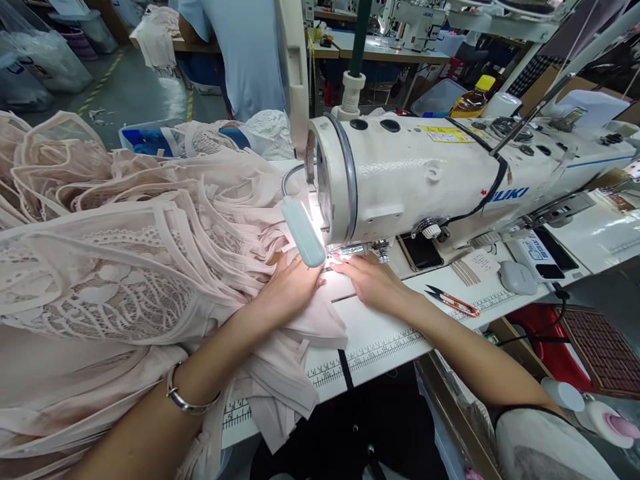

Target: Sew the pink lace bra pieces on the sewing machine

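A white sewing machine [400, 180] arches over the work, its lit needle area partly hidden by a small pale green lamp [304, 233]. Just left of the presser foot, my left hand [290, 290] is closed on a pale pink garment [320, 320], its fingertips partly behind the lamp. From the right, my right hand [373, 283] reaches under the machine head, thumb and forefinger closed at the garment's edge beside the foot. Lace-trimmed pink garments [115, 280] of the same cloth are heaped along my left forearm and hang over the table's front edge.
Orange-handled thread snips [453, 301] lie on the table right of my right hand. Behind them are a phone [420, 252], a paper tag [477, 265] and a grey case [517, 277]. A ruler strip [385, 348] runs along the front edge. A person in blue [255, 60] sits beyond.
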A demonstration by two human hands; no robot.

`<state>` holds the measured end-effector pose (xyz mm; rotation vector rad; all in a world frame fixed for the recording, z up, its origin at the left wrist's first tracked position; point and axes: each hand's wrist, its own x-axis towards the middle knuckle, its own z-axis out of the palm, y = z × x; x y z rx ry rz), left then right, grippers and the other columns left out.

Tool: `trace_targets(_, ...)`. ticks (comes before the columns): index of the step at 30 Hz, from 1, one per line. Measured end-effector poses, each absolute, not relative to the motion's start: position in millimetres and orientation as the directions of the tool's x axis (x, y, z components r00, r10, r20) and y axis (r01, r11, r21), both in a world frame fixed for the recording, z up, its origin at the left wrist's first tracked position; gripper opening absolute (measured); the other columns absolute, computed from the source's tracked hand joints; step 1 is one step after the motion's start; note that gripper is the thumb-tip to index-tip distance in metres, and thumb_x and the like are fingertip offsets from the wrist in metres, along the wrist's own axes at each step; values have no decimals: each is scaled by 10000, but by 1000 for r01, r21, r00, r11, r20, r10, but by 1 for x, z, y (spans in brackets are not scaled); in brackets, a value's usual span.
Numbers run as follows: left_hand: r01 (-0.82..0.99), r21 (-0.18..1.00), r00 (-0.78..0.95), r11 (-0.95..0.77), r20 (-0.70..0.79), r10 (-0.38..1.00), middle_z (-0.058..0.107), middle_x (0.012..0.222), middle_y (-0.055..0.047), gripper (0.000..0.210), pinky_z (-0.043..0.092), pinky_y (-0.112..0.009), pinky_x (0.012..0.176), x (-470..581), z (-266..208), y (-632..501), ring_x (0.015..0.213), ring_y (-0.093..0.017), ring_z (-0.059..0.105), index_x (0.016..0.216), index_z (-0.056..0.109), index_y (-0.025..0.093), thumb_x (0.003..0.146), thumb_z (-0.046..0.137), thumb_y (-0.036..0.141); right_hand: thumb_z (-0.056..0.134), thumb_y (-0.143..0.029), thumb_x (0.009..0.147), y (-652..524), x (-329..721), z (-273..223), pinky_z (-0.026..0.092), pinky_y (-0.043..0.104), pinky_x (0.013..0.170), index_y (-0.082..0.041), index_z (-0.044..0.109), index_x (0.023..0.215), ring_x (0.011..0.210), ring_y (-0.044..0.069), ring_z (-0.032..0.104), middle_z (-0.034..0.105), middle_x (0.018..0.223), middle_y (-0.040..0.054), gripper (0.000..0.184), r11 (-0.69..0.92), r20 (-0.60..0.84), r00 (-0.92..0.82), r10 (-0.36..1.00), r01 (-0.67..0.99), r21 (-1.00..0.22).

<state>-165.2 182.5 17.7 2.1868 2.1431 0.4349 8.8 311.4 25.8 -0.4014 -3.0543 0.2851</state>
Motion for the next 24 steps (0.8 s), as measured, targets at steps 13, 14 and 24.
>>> trace_targets(13,981,189,-80,52,146,986,646,1140,-147,160,416,-562,1036,-161,23,186,1147,-317,572,1077,600,155,1002,513,267,280,-31,950,312,11,13,532,482,981,-141,581,1339,1236,275,597,643,1364,153,504,978,92,-979,181,170,-117)
trace_targets(14,983,174,-83,57,150,985,650,1126,-152,179,412,-578,1037,-161,22,186,1140,-325,573,1075,609,152,1007,505,282,281,-40,957,312,10,14,530,472,973,-150,592,1315,1218,272,606,650,1350,146,486,975,81,-977,195,185,-122)
trace_targets(24,990,-139,19,20,279,960,687,862,-153,329,475,-504,896,-146,18,182,881,-309,631,912,701,108,1030,428,248,381,-73,902,314,-1,21,496,422,838,-170,595,1249,937,290,648,706,1119,137,419,904,-57,-921,387,390,-173)
